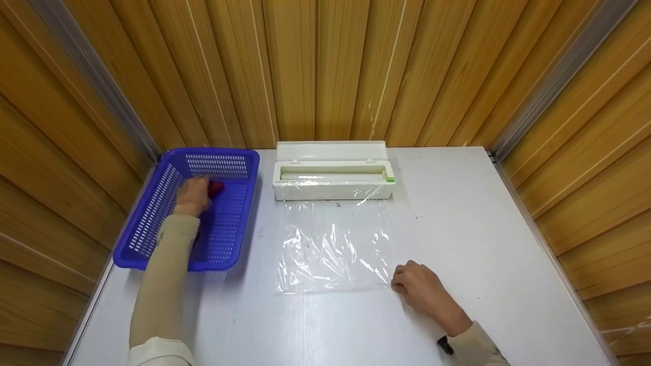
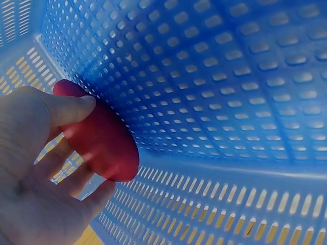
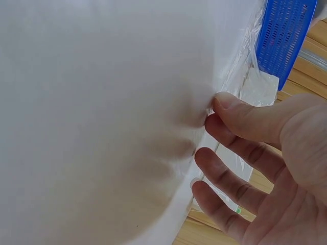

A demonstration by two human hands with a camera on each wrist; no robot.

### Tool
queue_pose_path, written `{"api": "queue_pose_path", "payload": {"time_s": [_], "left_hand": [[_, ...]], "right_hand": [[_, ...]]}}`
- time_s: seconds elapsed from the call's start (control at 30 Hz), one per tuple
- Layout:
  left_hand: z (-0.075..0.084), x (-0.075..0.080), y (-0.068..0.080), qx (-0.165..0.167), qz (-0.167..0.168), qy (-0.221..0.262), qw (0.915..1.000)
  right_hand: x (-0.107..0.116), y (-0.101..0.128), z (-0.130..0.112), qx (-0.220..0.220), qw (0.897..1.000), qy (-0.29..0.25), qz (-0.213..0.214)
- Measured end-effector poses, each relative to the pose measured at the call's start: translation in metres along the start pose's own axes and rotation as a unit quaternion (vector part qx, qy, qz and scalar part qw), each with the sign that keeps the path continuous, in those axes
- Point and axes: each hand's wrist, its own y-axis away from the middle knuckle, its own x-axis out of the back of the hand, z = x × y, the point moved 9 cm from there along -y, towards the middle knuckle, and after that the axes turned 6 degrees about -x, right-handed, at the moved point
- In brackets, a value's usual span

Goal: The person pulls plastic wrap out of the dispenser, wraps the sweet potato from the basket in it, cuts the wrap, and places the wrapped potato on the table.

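Over at the left, my left hand (image 1: 192,195) is down in the blue basket (image 1: 152,231), thumb and fingers clasped round a red thing (image 2: 102,138), lifted a little off the mesh floor. Right hand (image 1: 419,287) sits at the near right corner of the wrap (image 1: 335,246), fingertips (image 3: 217,104) pinching its edge against the table (image 1: 457,203), keeping the sheet flat below the dispenser (image 1: 333,178).
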Motion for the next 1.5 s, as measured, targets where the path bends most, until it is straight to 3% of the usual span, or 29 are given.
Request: {"api": "queue_pose_path", "payload": {"time_s": [0.47, 0.97, 1.23, 1.5], "left_hand": [[-0.002, 0.002, 0.007, 0.011, 0.007, -0.028, 0.9995], [-0.001, 0.004, 0.019, 0.014, -0.003, 0.004, 0.9999], [-0.002, 0.017, 0.025, 0.019, -0.004, 0.014, 0.9997], [0.003, 0.029, 0.02, 0.015, -0.002, 0.008, 0.9998]], "right_hand": [[-0.002, 0.004, -0.003, 0.011, 1.0, 0.007, 0.005], [-0.006, 0.003, -0.003, 0.006, 1.0, 0.004, -0.012], [-0.006, 0.001, 0.0, -0.003, 1.0, -0.004, -0.019], [-0.001, 0.0, 0.001, 0.011, 1.0, 0.009, -0.003]]}}
